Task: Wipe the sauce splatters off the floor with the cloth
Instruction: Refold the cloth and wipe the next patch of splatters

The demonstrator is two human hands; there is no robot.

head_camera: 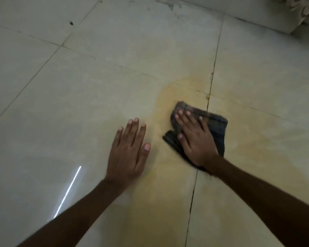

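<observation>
One dark cloth (216,127), folded into a rough pad, lies flat on the pale tiled floor (78,97), straddling the grout line (210,90) that runs toward the camera. The right hand (194,138) rests palm-down on top of it, fingers spread and flattened across the fabric rather than pinching it, so the cloth is pressed to the tile, not gripped. Its edges look blurred, which suggests it is being moved.

Judging by its limp folds, the cloth is soft, light and pliable; it should slide easily on the glossy tile but may bunch or unfold under a sideways push. The best hold is a flat palm over the middle of the pad, with fingertips pinning the leading edge.

Around the cloth spreads a thin yellowish sauce smear (169,91), reaching past the cloth's far side, toward the camera on its near side, and out to its right. The film looks faint, so much of the wiping seems done, though the tint remains.

Just beside the cloth, to its left, the left hand (128,148) is planted open on the bare tile, fingers extended and holding nothing, likely as a brace.

No brand, label or writing can be read anywhere on the cloth or the floor.
</observation>
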